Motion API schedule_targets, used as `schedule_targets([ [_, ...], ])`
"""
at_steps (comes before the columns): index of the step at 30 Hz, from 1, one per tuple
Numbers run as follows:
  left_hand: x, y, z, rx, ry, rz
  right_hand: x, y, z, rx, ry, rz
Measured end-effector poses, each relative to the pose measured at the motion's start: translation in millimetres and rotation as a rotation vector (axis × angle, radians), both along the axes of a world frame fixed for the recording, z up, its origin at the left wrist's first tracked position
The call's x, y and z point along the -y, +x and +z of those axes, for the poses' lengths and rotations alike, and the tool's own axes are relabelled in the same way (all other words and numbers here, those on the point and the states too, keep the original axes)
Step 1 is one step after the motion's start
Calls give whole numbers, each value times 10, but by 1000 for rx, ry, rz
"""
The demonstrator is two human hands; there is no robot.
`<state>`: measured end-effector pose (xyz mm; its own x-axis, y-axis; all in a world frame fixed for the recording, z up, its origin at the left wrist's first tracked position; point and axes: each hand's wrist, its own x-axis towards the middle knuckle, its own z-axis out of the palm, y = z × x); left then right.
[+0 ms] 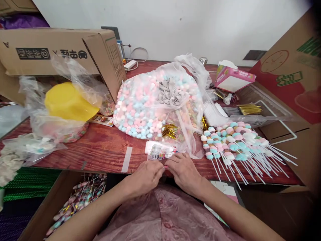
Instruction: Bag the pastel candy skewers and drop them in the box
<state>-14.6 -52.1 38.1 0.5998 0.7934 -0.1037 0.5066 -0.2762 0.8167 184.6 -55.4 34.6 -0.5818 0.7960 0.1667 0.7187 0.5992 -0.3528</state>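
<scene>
My left hand [147, 174] and my right hand [184, 172] meet at the table's front edge, fingers curled and fingertips close together. Whatever they pinch between them is hidden by the fingers. Right beyond the fingertips lies a small clear plastic bag [160, 151] with dark print and a white end, its near edge by my fingers. A large clear bag of pink, blue and white marshmallow candies [140, 110] stands behind it. Gold twist ties [169, 131] lie on that bag. To the right, several marshmallow skewers [233, 144] lie piled, their white sticks pointing toward me.
A cardboard box [55, 50] and a yellow bowl-like thing [70, 102] in plastic stand left. A clear bin [265, 115] with gold ties and a pink box [234, 78] are at the right. Below the table, a carton holds finished-looking skewers [85, 194]. A tape strip [127, 159] sticks to the table.
</scene>
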Motion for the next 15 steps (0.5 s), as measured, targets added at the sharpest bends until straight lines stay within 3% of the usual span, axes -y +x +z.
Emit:
schedule_targets([
  [2,-77,-18,-27,209,-299,85,50,-6,36,27,244,35],
  [4,-136,-47,-36,337,-609,74,85,10,63,12,367,110],
  [6,-161,-74,-31,357,-813,-16,96,44,66,-26,405,175],
  [8,-155,-86,-15,323,-880,-105,93,80,47,-25,359,234],
  [10,-120,-80,2,242,-753,-128,93,100,10,-7,201,228],
  [15,68,-15,-52,-130,119,-110,115,43,-112,-83,-98,67],
])
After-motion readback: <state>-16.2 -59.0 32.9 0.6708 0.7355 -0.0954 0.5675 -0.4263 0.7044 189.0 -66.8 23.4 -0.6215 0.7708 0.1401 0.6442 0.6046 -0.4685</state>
